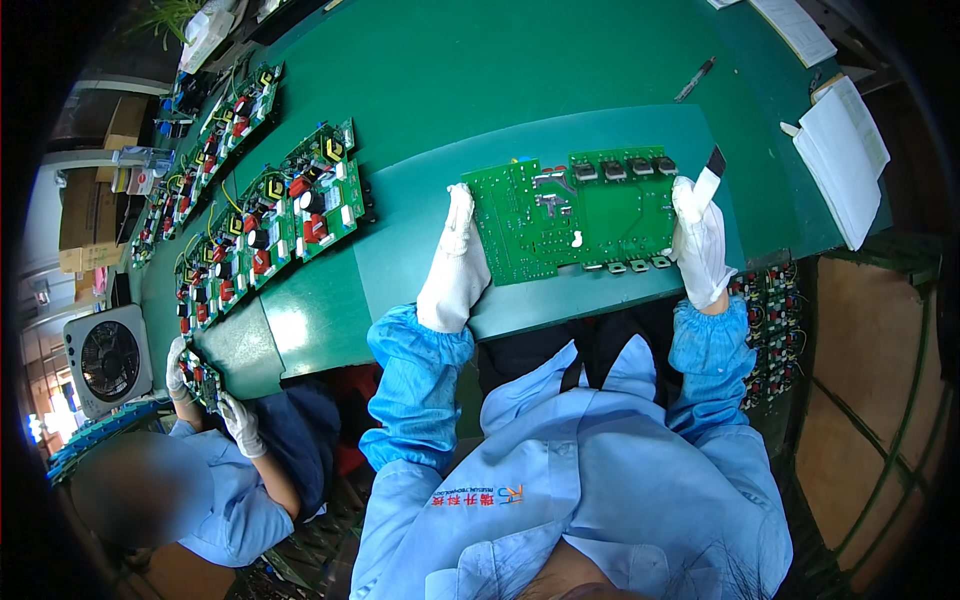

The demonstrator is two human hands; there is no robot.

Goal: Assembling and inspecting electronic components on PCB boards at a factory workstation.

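an electronics assembly workshop was shown: a long green workbench (pixel 450 80) was lined with populated circuit boards (pixel 300 205), a bare green circuit board (pixel 570 215) was handled in white gloves, and blue work smocks were worn by seated workers.

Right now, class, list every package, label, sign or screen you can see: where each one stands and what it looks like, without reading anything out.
Cardboard boxes: far left beyond the bench, stacked, brown, rectangular.
Small packets: left end of the bench beside the boxes, pale with red and blue patches.
Paper sheets: right edge of the bench, white, in a loose stack.
Paper sheet: top right of the bench, white.
Screens and signs: none in view.
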